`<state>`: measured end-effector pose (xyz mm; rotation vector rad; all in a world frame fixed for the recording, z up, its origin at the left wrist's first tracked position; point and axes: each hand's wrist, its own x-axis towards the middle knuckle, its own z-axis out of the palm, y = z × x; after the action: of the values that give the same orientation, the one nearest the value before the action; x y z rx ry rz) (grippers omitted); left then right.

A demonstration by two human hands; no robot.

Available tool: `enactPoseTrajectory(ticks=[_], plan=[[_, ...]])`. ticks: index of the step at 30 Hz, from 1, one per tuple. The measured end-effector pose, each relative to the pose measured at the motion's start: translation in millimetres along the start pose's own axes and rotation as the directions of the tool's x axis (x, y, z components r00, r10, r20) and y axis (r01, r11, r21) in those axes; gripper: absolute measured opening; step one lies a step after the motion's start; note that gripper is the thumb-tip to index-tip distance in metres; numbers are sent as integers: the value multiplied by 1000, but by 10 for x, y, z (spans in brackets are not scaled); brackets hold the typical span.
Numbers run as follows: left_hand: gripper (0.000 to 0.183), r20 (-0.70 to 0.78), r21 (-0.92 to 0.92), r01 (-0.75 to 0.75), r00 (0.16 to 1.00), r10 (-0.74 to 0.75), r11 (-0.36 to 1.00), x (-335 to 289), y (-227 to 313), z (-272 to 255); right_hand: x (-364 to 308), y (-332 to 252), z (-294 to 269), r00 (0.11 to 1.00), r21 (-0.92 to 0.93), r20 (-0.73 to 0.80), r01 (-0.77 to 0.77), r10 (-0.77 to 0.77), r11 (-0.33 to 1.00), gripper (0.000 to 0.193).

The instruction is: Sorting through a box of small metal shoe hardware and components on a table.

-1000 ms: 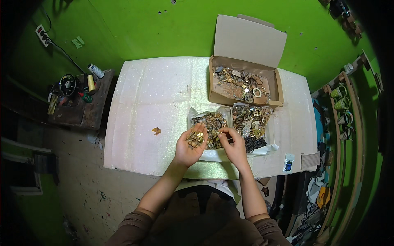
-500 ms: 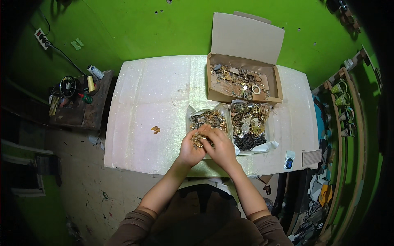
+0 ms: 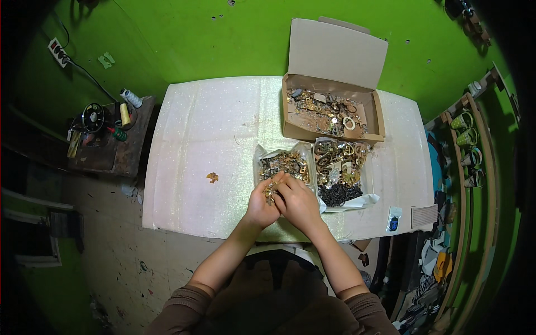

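The right hand (image 3: 298,202) has moved in from above the tray (image 3: 257,168) just beyond, fingers curled over metal pieces (image 3: 269,195) in the cupped left hand (image 3: 260,209), so handling seemingly centres there; any pinch is hidden.

You wear a dark brown top (image 3: 268,296), with near-black areas toward its front edge; shadow hides finer detail. Your left sleeve (image 3: 181,307) and right sleeve (image 3: 369,314) are matching brown, each ending near the elbow in a bunched edge. Your forearms (image 3: 228,255), left hand (image 3: 261,206) and right hand (image 3: 300,204) are bare.
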<state>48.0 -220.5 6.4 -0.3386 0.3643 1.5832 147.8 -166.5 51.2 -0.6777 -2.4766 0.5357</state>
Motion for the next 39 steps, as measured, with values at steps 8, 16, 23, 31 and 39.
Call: enactPoseTrajectory(ticks=[8,16,23,31,39], plan=[[35,-60,10,-76,995,77,997,-32,43,-21,44,16,-136,969,327,78,-245,233,913,14],[31,-64,-184,-90,995,80,979,-64,103,25,111,202,-273,932,291,-132,-290,339,912,13],[33,-40,-125,-126,992,121,984,-22,113,-5,-27,-49,-116,988,111,67,-148,141,983,20],[35,-43,-46,-140,989,138,989,-26,75,20,-54,-22,-18,994,70,47,-103,100,992,17],[32,-37,-158,-116,993,111,981,-29,123,39,3,45,-180,956,285,51,-292,289,913,10]])
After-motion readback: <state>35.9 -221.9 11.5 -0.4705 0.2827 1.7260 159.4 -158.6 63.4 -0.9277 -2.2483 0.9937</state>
